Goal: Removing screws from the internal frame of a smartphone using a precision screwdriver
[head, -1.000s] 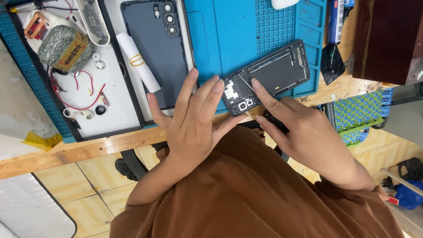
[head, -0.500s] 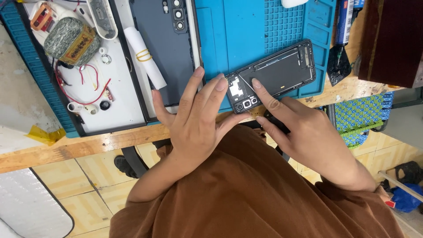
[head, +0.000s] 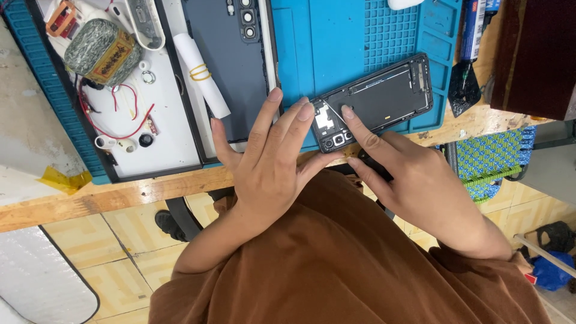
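Note:
An opened black phone (head: pixel 384 96) lies slanted on the blue work mat (head: pixel 336 36), inner side up, its camera end toward me. My left hand (head: pixel 270 162) is spread, with the fingertips resting against that camera end. My right hand (head: pixel 414 180) presses its index fingertip on the phone's inside just past the cameras. Its other fingers curl around something dark by the table edge, and I cannot make out what. A thin pale strip shows between the two hands' fingertips.
A dark grey back cover (head: pixel 240 66) lies left of the mat beside a white roll with a yellow band (head: pixel 201 75). The white tray (head: pixel 162 138) holds red wires (head: pixel 120 117) and a green wrapped bundle (head: pixel 102 51). A dark box (head: pixel 534 54) stands at the right. The wooden table edge (head: pixel 120 192) runs below.
Both hands stay on the phone in nearly the same pose. Only the view has drifted a little across the bench.

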